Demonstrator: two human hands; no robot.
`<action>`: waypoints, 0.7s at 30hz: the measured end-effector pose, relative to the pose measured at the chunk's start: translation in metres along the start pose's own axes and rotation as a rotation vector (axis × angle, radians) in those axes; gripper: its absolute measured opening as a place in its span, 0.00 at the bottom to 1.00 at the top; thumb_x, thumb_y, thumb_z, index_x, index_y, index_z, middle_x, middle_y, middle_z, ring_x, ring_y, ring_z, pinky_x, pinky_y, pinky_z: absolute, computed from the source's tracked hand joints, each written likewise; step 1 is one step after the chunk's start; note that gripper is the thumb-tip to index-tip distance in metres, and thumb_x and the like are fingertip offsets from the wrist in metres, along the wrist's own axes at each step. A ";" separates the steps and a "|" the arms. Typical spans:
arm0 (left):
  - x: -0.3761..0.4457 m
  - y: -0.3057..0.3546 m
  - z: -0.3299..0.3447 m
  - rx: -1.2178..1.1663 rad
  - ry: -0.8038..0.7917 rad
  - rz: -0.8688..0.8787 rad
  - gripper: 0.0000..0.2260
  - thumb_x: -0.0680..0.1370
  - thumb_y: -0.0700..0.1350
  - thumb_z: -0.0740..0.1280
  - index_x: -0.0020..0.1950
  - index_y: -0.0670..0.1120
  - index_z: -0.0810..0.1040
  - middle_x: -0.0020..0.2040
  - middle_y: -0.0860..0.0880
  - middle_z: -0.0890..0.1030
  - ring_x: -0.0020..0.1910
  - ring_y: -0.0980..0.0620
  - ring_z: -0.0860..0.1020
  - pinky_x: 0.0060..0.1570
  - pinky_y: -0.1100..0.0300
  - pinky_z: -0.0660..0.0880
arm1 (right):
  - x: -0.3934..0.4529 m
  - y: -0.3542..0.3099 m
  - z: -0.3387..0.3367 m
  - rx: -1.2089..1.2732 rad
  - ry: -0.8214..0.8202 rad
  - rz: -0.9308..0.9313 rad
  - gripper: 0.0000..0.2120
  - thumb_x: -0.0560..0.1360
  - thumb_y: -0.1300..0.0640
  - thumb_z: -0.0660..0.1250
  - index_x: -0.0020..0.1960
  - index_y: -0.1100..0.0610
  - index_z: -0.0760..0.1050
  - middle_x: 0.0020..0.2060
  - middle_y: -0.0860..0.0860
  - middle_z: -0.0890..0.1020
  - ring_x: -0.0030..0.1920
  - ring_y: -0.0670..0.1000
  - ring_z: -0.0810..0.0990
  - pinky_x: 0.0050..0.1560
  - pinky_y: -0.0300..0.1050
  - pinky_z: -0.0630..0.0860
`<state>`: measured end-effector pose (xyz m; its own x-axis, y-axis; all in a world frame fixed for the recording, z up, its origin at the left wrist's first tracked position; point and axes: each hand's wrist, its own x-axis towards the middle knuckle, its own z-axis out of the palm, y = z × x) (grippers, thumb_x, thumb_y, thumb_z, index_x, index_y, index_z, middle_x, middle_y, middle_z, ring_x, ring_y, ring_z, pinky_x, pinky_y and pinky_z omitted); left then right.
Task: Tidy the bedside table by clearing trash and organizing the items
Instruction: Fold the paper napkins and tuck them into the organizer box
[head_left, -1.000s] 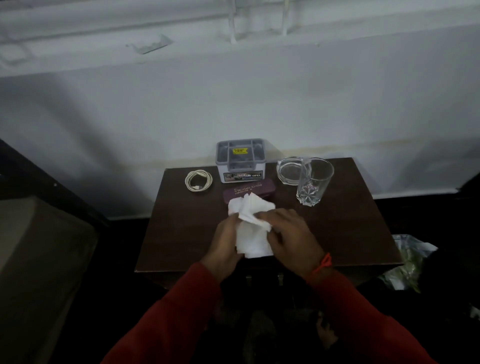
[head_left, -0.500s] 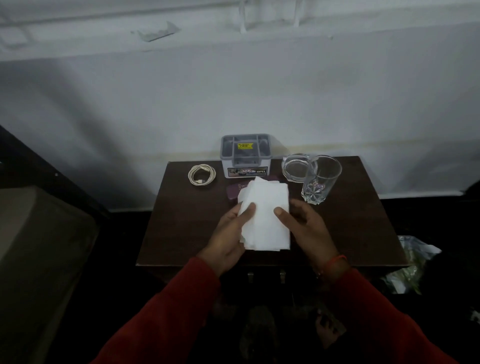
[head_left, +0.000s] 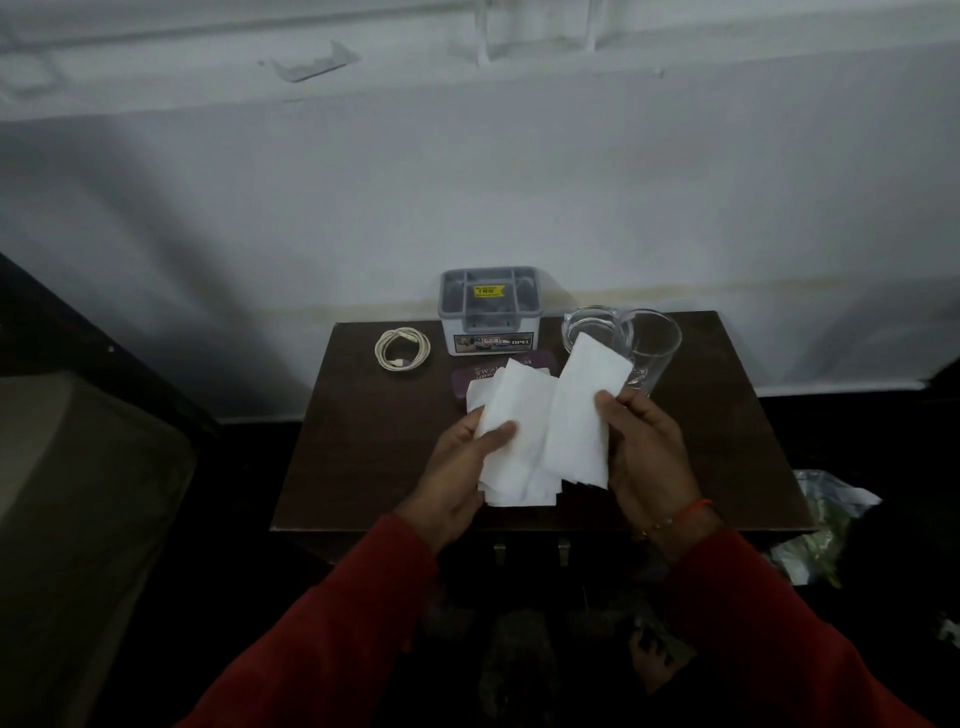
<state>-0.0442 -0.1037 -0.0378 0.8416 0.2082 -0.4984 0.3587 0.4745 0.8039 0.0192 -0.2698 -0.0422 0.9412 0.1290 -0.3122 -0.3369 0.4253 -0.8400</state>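
Observation:
Above the dark wooden bedside table, both my hands hold white tissue paper. My left hand pinches a loose bundle of tissues with its thumb on top. My right hand grips a separate folded tissue that stands up and tilts right. On the table behind lie a purple case, partly hidden by the tissues, a coiled white cable, a grey plastic organiser box, a glass ashtray and a drinking glass.
A white wall runs behind the table. A crumpled plastic bag lies on the floor to the table's right. A beige bed edge fills the lower left. The floor below me is dark.
The crumpled tissue was flattened into a stack, and now it is split: my right hand has drawn one folded piece away to the right while my left hand keeps the rest.

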 end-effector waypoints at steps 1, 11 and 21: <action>-0.001 -0.001 0.001 0.003 -0.001 0.003 0.14 0.81 0.39 0.68 0.66 0.40 0.80 0.62 0.39 0.84 0.60 0.40 0.82 0.51 0.49 0.82 | -0.002 0.001 0.002 -0.017 -0.030 0.016 0.04 0.78 0.64 0.67 0.49 0.61 0.81 0.48 0.56 0.87 0.47 0.53 0.85 0.49 0.50 0.83; 0.003 -0.005 0.004 -0.013 0.139 0.091 0.12 0.81 0.39 0.68 0.64 0.39 0.81 0.57 0.38 0.85 0.54 0.40 0.83 0.55 0.45 0.81 | -0.011 0.006 0.009 -0.223 -0.217 0.140 0.16 0.73 0.68 0.71 0.59 0.57 0.78 0.53 0.54 0.87 0.52 0.54 0.86 0.53 0.54 0.83; 0.011 0.011 -0.003 -0.250 0.263 0.134 0.06 0.81 0.39 0.68 0.49 0.50 0.81 0.45 0.54 0.87 0.46 0.53 0.85 0.56 0.48 0.81 | -0.011 -0.002 0.027 -0.416 0.054 -0.129 0.07 0.75 0.68 0.70 0.49 0.57 0.80 0.49 0.56 0.86 0.45 0.52 0.84 0.46 0.48 0.82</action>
<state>-0.0326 -0.0942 -0.0353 0.7300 0.4794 -0.4871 0.1163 0.6152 0.7798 0.0104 -0.2480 -0.0248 0.9773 0.0464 -0.2066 -0.2084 0.0365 -0.9774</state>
